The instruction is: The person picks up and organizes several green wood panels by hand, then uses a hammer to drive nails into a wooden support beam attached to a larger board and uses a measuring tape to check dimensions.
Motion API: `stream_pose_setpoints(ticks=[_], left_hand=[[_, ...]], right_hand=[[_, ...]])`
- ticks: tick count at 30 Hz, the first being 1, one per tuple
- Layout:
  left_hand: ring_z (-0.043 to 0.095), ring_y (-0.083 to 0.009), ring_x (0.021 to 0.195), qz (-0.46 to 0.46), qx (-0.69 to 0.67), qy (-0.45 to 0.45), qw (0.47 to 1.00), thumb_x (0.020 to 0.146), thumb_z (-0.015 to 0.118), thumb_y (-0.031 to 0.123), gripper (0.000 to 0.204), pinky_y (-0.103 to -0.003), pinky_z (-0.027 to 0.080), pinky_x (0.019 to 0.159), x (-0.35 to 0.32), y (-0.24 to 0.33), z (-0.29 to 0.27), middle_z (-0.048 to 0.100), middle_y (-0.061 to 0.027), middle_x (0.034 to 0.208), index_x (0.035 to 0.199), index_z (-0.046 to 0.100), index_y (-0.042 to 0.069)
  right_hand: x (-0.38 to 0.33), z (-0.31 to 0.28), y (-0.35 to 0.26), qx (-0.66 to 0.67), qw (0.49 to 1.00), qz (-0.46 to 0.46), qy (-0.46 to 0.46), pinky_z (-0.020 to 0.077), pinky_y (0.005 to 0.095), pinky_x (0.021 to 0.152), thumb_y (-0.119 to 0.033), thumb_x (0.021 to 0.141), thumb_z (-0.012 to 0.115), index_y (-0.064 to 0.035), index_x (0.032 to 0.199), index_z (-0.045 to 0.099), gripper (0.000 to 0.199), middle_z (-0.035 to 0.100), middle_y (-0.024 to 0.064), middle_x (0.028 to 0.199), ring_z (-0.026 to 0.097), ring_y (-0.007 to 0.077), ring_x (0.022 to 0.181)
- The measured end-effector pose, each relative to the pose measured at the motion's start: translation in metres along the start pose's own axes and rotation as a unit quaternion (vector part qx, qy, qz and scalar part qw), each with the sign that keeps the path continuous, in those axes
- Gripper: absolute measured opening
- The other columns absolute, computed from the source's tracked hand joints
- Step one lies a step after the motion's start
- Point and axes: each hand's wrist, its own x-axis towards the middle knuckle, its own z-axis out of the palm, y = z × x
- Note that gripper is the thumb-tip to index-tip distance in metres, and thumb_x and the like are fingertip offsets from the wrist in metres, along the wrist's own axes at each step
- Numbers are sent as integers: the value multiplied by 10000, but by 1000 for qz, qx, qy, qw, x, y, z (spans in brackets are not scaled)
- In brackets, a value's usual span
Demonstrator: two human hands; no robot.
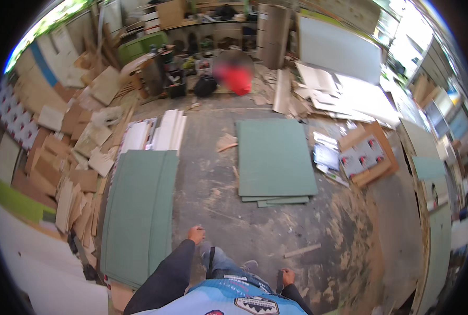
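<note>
My left hand (pixel 196 234) hangs over the floor near the right edge of a long stack of green panels (pixel 134 210). Its fingers are curled and nothing shows in them. Low at the right of my body is my right hand (pixel 287 276), also closed. A small dark shape lies against its fingers, too small to name. Ahead of me, a second stack of green panels (pixel 276 157) lies flat, its lower sheets jutting out at the near edge. Neither hand touches a panel.
A thin wooden strip (pixel 302 250) lies on the dusty floor (pixel 255 231). Wood offcuts (pixel 50 163) pile up at left, beside white boards (pixel 168 130). A cardboard piece (pixel 368 155) lies at right. Far back, a person in red (pixel 239 81) is near a black bag (pixel 205 86).
</note>
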Motion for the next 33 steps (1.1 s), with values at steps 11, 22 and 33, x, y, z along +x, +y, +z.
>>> stream_pose_setpoints(ticks=[11,22,33], left_hand=[[678,-207,625,24,418,-332,845,815,643,192,224,-339,536,583,-23,41,224,706,-121,824,922,681,-1],[697,-268,689,89,584,-367,719,751,631,244,250,-415,553,625,116,209,561,694,-168,739,774,727,14],[682,-225,775,139,88,-560,812,893,591,145,281,-335,548,672,-36,512,1019,660,-92,863,1128,569,-9]], right_hand=[[-53,-101,65,396,851,308,158,555,326,521,-103,901,526,12,929,621,152,661,118,755,662,203,597],[-16,-272,190,560,661,304,397,549,369,485,-64,868,510,1,929,600,127,662,166,752,680,280,624],[88,-377,247,191,862,313,351,535,334,663,-122,737,642,25,759,721,168,686,113,692,684,203,697]])
